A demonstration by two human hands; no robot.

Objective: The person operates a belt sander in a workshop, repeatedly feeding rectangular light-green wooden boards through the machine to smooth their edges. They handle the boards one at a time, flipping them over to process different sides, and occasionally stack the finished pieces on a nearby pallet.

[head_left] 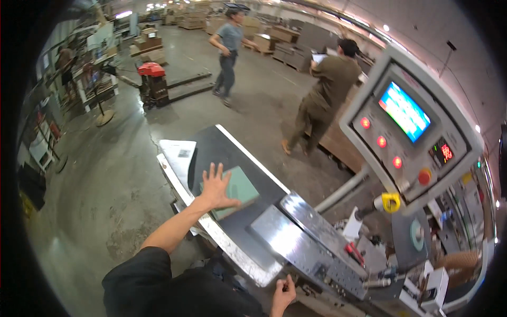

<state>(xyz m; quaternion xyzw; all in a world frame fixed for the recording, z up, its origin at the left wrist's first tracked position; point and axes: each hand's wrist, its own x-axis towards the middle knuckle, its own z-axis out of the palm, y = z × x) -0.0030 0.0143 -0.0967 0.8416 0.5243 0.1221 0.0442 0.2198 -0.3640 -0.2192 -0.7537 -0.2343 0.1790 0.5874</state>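
Observation:
My left hand (pixel 214 189) lies with fingers spread on a flat green board (pixel 240 188). Under the board is the dark bed (pixel 217 145) of a machine table with pale edges. Below the near corner of the table, my right hand (pixel 283 296) is closed with curled fingers. Whatever it may hold is hidden. A shiny metal plate (pixel 274 232) lies to the right of the board, apart from it. By the far left corner of the table rests a white printed sheet (pixel 179 153).
A control panel (pixel 412 127) with a lit screen and red lights overhangs the right side. Red-handled pliers or a similar tool (pixel 355 253) lie among clutter. Beyond the table are a red pallet jack (pixel 152 79), a walking person (pixel 228 50) and another person in brown (pixel 330 90).

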